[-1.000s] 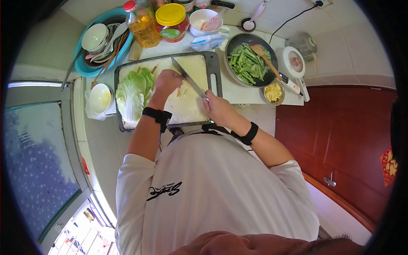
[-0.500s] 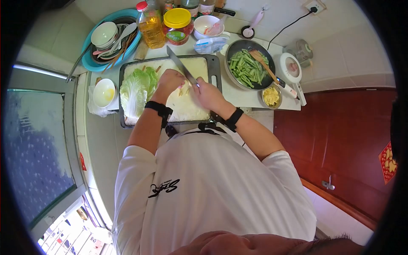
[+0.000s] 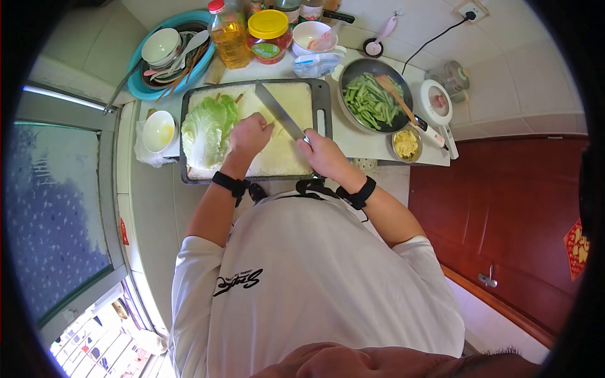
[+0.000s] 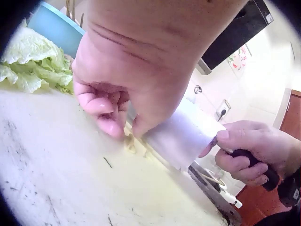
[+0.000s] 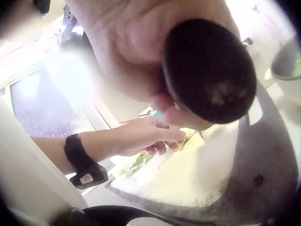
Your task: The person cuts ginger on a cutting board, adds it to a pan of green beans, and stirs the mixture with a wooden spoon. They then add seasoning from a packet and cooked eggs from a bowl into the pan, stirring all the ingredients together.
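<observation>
Fingers curled, my left hand [image 3: 252, 133] is low over the cutting board [image 3: 293, 160]. In the left wrist view its thumb and fingertips pinch at small pale yellow slivers [image 4: 131, 143] on the board. My right hand [image 3: 326, 157] grips a broad kitchen knife [image 3: 282, 114] by its dark handle [image 4: 256, 168]. Its blade slants across the board close to the left fingertips, and the left hand hides part of it in the left wrist view. Cabbage leaves [image 3: 210, 129] lie on the left part of the board.
Right of the board stands a pan [image 3: 372, 94] of cut green vegetables, with a wooden spatula [image 3: 394, 91] in it. Beside it is a small bowl [image 3: 406, 145] of yellow food. Behind are an oil bottle [image 3: 230, 38], a yellow-lidded jar [image 3: 270, 38] and a blue basin [image 3: 142, 85] of dishes.
Both hands have shifted toward the body over the board, the knife moving along with the right hand. The pale slivers seen beside the left hand earlier are now mostly covered. The head view has tilted slightly.
</observation>
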A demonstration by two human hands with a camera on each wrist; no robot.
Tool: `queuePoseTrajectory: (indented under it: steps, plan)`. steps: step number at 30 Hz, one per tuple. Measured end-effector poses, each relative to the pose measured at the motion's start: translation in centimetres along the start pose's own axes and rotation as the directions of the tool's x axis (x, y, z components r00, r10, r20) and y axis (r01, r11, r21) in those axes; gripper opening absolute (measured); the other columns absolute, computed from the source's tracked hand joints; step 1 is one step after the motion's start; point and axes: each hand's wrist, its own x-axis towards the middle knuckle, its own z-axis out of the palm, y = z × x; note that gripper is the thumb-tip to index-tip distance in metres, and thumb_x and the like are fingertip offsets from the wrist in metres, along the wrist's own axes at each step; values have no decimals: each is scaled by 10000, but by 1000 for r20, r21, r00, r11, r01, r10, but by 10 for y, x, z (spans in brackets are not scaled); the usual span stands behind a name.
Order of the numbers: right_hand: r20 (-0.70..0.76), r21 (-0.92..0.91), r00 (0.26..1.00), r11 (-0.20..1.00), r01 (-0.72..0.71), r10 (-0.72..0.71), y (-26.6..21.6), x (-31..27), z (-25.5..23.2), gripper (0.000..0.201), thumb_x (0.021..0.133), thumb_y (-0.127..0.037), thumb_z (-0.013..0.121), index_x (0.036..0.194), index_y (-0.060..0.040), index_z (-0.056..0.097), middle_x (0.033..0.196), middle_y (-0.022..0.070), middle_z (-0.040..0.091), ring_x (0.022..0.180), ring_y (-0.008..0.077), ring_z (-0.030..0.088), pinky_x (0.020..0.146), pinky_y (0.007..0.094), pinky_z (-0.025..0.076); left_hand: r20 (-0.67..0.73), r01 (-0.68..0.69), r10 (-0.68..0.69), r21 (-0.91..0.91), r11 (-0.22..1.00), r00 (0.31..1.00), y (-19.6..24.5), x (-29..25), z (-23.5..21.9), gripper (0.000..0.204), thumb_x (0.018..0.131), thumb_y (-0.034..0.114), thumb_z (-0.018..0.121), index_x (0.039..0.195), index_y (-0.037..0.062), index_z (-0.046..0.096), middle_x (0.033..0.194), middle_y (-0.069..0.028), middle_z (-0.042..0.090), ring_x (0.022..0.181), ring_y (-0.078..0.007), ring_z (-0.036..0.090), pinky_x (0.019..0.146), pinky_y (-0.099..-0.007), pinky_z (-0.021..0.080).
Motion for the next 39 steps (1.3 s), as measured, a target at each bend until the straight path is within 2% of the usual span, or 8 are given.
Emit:
queuePoseTrajectory:
  steps: [6, 11, 30, 32, 35, 36, 38, 39]
  plan:
    - [-4, 25, 999, 999, -37, 37, 7, -4, 1, 312, 954, -313, 509, 1024, -10, 528, 785, 264, 649, 750, 460, 632, 671, 544, 488, 13, 71, -71, 31, 997, 997, 2, 10, 6, 183, 791, 325, 672, 830, 151, 713, 838, -103, 720, 831, -318, 691, 758, -422, 553]
    - [-13, 0, 999, 999, -49, 49, 6, -5, -3, 338, 956, -325, 512, 1060, -4, 535, 806, 267, 655, 765, 463, 633, 682, 542, 490, -12, 28, -29, -73, 997, 1000, -2, 8, 6, 198, 786, 330, 671, 825, 139, 709, 829, -83, 721, 821, -304, 693, 741, -409, 554]
    - [-52, 139, 995, 987, -82, 90, 7, -13, -15, 335, 955, -351, 527, 1040, -27, 522, 832, 242, 655, 788, 443, 632, 680, 496, 483, 56, -155, 152, 46, 987, 987, -10, -2, 1, 126, 754, 219, 679, 850, 137, 681, 893, -96, 704, 859, -308, 680, 766, -419, 548]
    - [-89, 150, 993, 986, -69, 83, 13, -13, -13, 319, 956, -340, 531, 1034, -30, 520, 829, 245, 651, 785, 448, 629, 678, 499, 481, 80, -285, 276, 383, 879, 958, -5, 0, 2, 148, 762, 244, 670, 845, 123, 683, 879, -103, 703, 827, -312, 685, 744, -424, 553]
    - [-88, 158, 992, 984, -79, 94, 16, -14, -14, 311, 955, -332, 536, 1025, -30, 515, 832, 249, 650, 790, 455, 624, 678, 505, 478, 68, -270, 269, 442, 855, 961, -4, 6, 4, 175, 776, 263, 661, 832, 101, 695, 853, -112, 709, 790, -311, 691, 715, -426, 557]
    - [-91, 160, 991, 984, -81, 97, 17, -15, -15, 311, 955, -332, 536, 1025, -30, 515, 832, 249, 650, 790, 455, 624, 678, 505, 478, 71, -274, 271, 442, 854, 960, -1, 6, 0, 175, 776, 263, 661, 832, 101, 695, 853, -112, 709, 790, -311, 691, 715, -426, 557]
    - [-92, 179, 991, 980, -83, 101, 18, -17, -16, 306, 953, -324, 540, 1018, -27, 509, 832, 252, 647, 793, 461, 620, 677, 508, 475, -20, -192, 193, 40, 981, 981, 4, 5, -10, 179, 789, 262, 659, 810, 90, 704, 813, -120, 709, 767, -312, 691, 697, -430, 558]
    - [-93, 182, 990, 979, -87, 105, 19, -19, -17, 306, 953, -324, 540, 1018, -27, 509, 832, 252, 647, 793, 461, 620, 677, 508, 475, -15, -195, 196, 41, 980, 981, 6, 7, -8, 179, 789, 262, 659, 810, 90, 704, 813, -120, 709, 767, -312, 691, 697, -430, 558]
